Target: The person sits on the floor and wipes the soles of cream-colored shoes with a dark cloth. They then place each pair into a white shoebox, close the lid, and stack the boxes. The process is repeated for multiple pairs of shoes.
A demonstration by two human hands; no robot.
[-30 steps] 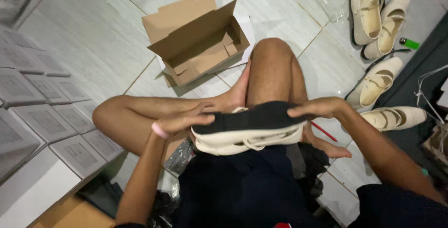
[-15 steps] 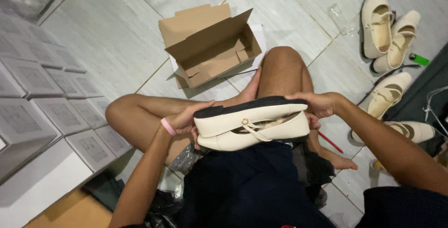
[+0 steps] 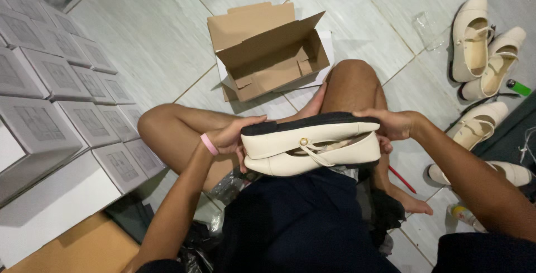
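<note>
I hold a pair of cream flat shoes (image 3: pixel 312 149) pressed together on their sides over my lap, black soles facing away from me, thin straps hanging between them. My left hand (image 3: pixel 231 138) grips the heel end at the left; a pink band sits on that wrist. My right hand (image 3: pixel 391 125) clasps the toe end at the right. An open, empty brown cardboard shoe box (image 3: pixel 268 55) lies on the tiled floor just beyond my knees.
Rows of closed grey-white boxes (image 3: pixel 61 100) are stacked at the left. Several more cream shoes (image 3: pixel 480 44) lie on the floor at the right, by a green lighter (image 3: pixel 519 87), a red pencil (image 3: pixel 401 178) and a small bottle (image 3: pixel 460 214). Crumpled plastic wrap (image 3: pixel 231 186) lies under my leg.
The pair has turned from soles-up to lying on its side, showing the cream uppers, and has lifted slightly above my lap. Both hands kept their grip.
</note>
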